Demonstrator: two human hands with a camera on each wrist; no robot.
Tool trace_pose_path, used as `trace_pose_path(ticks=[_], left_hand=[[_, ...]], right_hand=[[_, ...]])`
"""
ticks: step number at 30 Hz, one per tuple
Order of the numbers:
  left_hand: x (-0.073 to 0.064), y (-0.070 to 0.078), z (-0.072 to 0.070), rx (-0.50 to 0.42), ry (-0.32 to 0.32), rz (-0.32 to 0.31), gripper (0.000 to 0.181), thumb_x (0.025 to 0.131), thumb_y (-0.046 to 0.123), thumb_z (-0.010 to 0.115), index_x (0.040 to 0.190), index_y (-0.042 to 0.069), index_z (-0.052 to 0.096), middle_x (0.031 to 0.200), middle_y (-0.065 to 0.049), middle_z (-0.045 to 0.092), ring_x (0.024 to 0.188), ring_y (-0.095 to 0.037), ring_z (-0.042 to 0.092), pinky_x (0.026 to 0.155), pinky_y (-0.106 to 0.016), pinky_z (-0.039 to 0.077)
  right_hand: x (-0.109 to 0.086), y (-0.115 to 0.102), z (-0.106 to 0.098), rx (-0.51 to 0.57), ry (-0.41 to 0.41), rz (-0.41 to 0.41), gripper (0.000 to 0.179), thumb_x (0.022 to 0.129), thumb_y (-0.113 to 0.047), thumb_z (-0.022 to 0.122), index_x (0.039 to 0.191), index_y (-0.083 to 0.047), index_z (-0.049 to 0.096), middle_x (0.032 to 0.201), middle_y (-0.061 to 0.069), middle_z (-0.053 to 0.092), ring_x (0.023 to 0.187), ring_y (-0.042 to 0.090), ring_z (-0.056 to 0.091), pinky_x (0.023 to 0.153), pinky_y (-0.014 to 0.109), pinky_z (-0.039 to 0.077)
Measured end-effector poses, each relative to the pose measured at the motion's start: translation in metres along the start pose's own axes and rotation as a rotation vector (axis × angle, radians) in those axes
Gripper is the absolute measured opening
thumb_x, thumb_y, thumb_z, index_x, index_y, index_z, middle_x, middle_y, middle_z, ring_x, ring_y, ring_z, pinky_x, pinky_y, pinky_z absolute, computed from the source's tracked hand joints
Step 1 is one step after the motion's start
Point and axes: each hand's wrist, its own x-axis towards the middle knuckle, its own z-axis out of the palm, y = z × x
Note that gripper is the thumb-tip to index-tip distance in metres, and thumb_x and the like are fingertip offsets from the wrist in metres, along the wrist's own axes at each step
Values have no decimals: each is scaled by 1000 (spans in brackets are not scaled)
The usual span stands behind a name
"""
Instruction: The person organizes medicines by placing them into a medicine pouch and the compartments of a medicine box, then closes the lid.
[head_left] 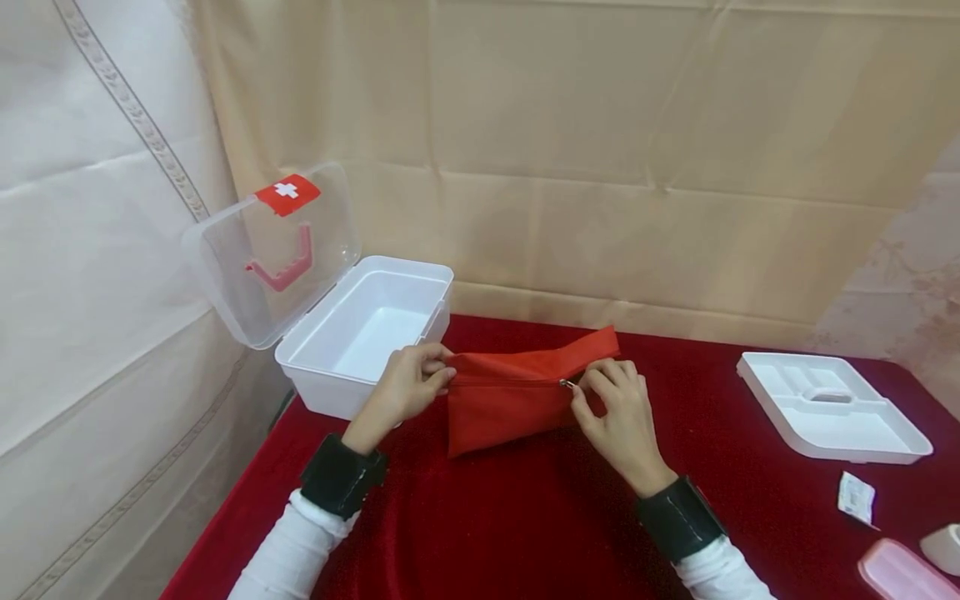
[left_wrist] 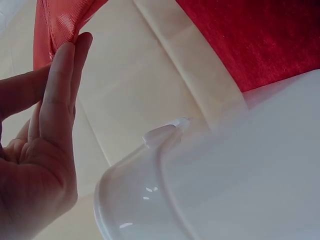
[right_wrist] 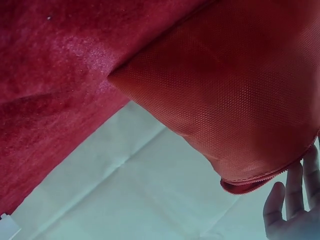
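A flat red fabric zipper pouch (head_left: 498,417) is held up over the dark red cloth between both hands. My left hand (head_left: 411,382) pinches its upper left corner, fingertips against the fabric, which the left wrist view shows as a red edge (left_wrist: 65,22). With thumb and index finger, my right hand (head_left: 621,412) pinches the metal zipper pull (head_left: 567,384) towards the pouch's right end. Seen from the right wrist, the pouch (right_wrist: 225,95) has its zipper edge parted at one end, and the other fingers (right_wrist: 294,190) spread beside it.
Just beyond my left hand stands a white first-aid box (head_left: 322,379), its clear lid (head_left: 225,267) raised with a red handle. A white compartment tray (head_left: 810,437) lies at the right. Nearer are a small white packet (head_left: 856,498), a pink case (head_left: 903,571) and a white roll (head_left: 943,548).
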Motion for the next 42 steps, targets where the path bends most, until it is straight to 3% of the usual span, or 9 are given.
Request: trace_pose_path(ticks=[7,15,18,23,27,31,37,42], left_hand=[[1,-2,0,42,46,-38,13,83,0,62,95,-2,63,85,-17,70,70,-19,68,62,-25,55],[1,-2,-3,30,65,6,10,82,-2,61,92,-2,63,81,-15,70,65,-13,67,59,-24,55],[2,-3,-2,37,60,-14,10,82,-1,61,92,-2,63,81,-15,70,66,-17,67,59,-24,55],[2,-2,-2,69,47,-23,9,83,0,61,92,-1,63,80,-14,70,65,-16,66,59,-23,54],[1,0,-5,80,21,7,8,84,1,61,91,0,63,80,-13,70,67,-16,67,61,-24,54],[0,0,-9,89,-31,51,7,84,2,60,91,1,62,83,-14,70,72,-17,68,65,-26,55],[-1,-7,-18,25,-190,72,7,87,1,56,93,-1,56,83,-15,67,74,-18,65,68,-29,55],[3,-12,-16,-36,-312,67,21,88,10,58,106,-1,57,88,-14,65,78,-16,64,70,-30,56]], right_hand=[[-3,13,-10,18,30,70,10,72,2,62,70,-6,57,86,10,59,77,23,48,65,33,33],[-4,33,-17,4,11,170,7,73,3,60,72,-3,59,76,10,60,74,23,52,65,33,38],[-4,42,-20,-3,12,228,6,74,2,60,73,-3,60,74,11,63,71,22,56,64,26,41],[-6,56,-24,52,3,373,6,78,-1,61,74,-6,63,77,10,67,63,2,51,57,9,35],[-8,62,-22,69,18,452,7,79,-4,62,72,-7,62,77,11,68,62,-9,48,52,10,35],[-10,62,-19,51,21,496,10,79,-6,62,70,-7,59,75,11,68,64,-11,47,52,10,34],[-16,62,-20,143,-167,512,12,91,-13,53,85,-5,58,88,12,69,77,-16,51,62,9,39],[-21,63,-21,200,-363,489,14,93,-10,49,102,-2,55,103,16,65,94,12,61,74,21,49]])
